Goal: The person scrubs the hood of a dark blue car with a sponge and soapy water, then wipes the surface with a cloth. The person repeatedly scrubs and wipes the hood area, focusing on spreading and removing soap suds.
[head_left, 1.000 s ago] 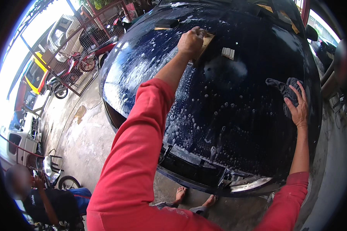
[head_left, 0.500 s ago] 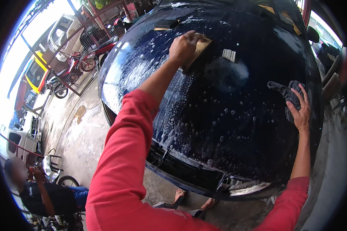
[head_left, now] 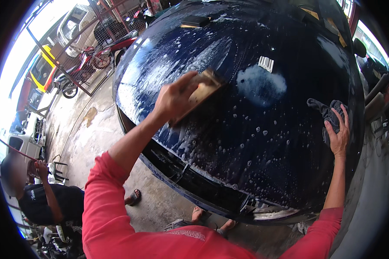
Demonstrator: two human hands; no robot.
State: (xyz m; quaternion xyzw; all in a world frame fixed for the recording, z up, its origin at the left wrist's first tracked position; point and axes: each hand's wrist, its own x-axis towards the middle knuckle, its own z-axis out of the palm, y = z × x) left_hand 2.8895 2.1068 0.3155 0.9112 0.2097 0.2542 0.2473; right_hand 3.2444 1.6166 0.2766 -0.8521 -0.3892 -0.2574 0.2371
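My left hand (head_left: 173,98) grips a tan, flat sanding block (head_left: 202,93) by its near side, the block lying against the wet, dark blue car hood (head_left: 229,164). White suds and droplets streak the paint around it, and a cloudy pale patch (head_left: 261,85) shows to its right. At the hood's right side my right hand (head_left: 339,131) presses on a bunched dark grey cloth (head_left: 324,108), thumb and fingers spread over it. A ribbed white piece (head_left: 266,64) lies just above the pale patch.
A black-topped block (head_left: 195,21) rests at the hood's far left. Below the hood's front edge is an open grille gap (head_left: 173,166). At left, a person in a dark shirt (head_left: 52,203) is near; a red motorcycle (head_left: 90,60) stands by a mesh fence.
My left hand has drawn the sanding block nearer and to the left across the hood. My right hand stays on the cloth. The view has shifted slightly; the person's sandaled foot now shows.
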